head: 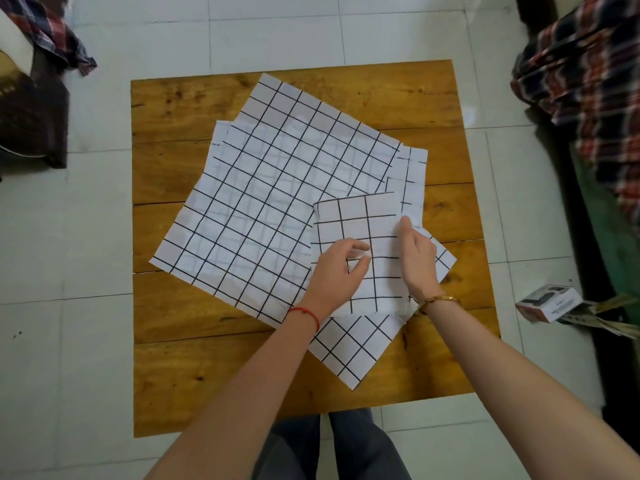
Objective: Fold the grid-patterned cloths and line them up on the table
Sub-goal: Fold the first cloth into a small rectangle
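Observation:
On the square wooden table [194, 368] lies a loose stack of white cloths with a black grid. The top unfolded cloth [263, 188] lies spread at an angle over the table's middle, with edges of other cloths [414, 183] poking out beneath it. A smaller folded cloth [360, 220] rests on the stack's right side. My left hand [337, 271] lies on the folded cloth, thumb and fingers pinching its surface. Along the right edge of that cloth, my right hand [417, 256] grips it with fingertips. A corner of another cloth [349, 348] sticks out below my wrists.
The table stands on a white tiled floor [69, 271]. A small cardboard box [549, 303] lies on the floor by the table's right edge. Plaid fabric [585, 74] hangs at the right, more plaid fabric [59, 32] and a dark object at the upper left.

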